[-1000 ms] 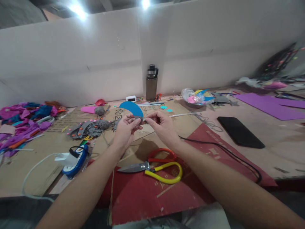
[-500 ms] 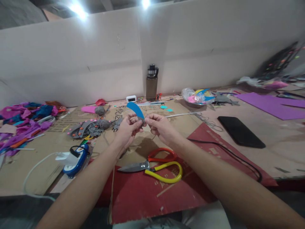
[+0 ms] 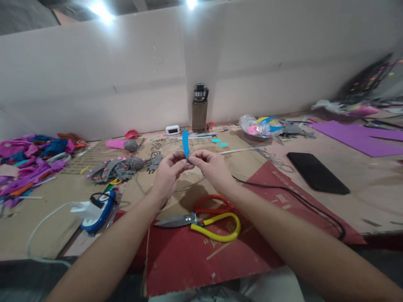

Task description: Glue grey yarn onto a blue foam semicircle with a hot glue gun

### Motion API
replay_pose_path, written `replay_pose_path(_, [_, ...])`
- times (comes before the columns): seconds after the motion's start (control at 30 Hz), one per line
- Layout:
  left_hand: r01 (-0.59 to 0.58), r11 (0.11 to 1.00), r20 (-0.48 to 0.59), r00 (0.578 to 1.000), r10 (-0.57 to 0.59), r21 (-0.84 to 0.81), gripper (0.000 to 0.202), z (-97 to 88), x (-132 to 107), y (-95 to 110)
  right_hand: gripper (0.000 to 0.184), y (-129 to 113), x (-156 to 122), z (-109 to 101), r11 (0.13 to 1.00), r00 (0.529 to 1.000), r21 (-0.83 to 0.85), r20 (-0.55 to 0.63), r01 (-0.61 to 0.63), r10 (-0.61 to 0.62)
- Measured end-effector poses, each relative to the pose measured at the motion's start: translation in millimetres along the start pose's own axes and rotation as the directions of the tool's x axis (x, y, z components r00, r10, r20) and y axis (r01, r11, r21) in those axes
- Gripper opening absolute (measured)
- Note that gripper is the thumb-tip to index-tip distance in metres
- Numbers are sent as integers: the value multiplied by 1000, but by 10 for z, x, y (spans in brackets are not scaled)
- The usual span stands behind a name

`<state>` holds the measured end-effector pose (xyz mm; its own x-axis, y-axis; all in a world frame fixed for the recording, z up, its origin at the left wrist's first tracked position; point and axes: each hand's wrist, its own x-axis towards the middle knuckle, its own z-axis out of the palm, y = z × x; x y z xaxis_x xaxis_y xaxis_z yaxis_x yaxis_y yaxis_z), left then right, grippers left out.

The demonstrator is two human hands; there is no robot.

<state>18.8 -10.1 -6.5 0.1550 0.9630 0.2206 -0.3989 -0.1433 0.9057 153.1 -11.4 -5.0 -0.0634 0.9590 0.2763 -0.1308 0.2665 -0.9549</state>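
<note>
Both hands meet above the middle of the table. My left hand (image 3: 168, 174) and my right hand (image 3: 211, 167) each pinch the bottom of a small blue foam piece (image 3: 185, 144), which stands nearly edge-on to me above the fingertips. A bit of grey material shows between the fingertips. Scissors (image 3: 201, 219) with one red and one yellow handle lie shut on a red cardboard sheet (image 3: 220, 251) just below my wrists. A thin grey thread trails down from the hands to the table.
A blue and white glue gun (image 3: 96, 209) with a white cord lies at left. Grey felt pieces with pink dots (image 3: 116, 170) and purple scraps (image 3: 28, 161) sit further left. A bottle (image 3: 200, 109), a bowl of scraps (image 3: 260, 128), a black phone (image 3: 317, 178) and a black cable (image 3: 302, 201) are behind and right.
The blue foam piece has turned from showing its broad face to standing almost edge-on. My hands have stayed pinched together at nearly the same spot.
</note>
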Motion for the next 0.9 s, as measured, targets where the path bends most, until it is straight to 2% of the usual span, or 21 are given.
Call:
replay_pose_path(0.13, [-33, 997, 20, 999, 31, 75, 22, -4, -2, 1, 12, -2, -4, -4, 1000, 999, -10, 28, 29, -29])
replay_pose_path(0.33, [-60, 989, -72, 995, 70, 133, 22, 7, -11, -22, 15, 56, 11, -9, 996, 997, -52, 37, 69, -67])
replay_pose_path(0.5, [-59, 990, -151, 985, 78, 126, 20, 20, -13, -23, 16, 81, -31, -6, 972, 987, -170, 55, 160, -153])
replay_pose_path(0.7, [-27, 996, -187, 981, 42, 84, 21, 64, -31, 2, 16, 56, -90, -19, 920, 970, -323, -19, 222, -241])
replay_pose_path(0.9, [-6, 1000, -196, 981, 5, -4, 19, 128, -53, 14, 16, 37, -94, -28, 905, 957, -355, -76, 235, -279])
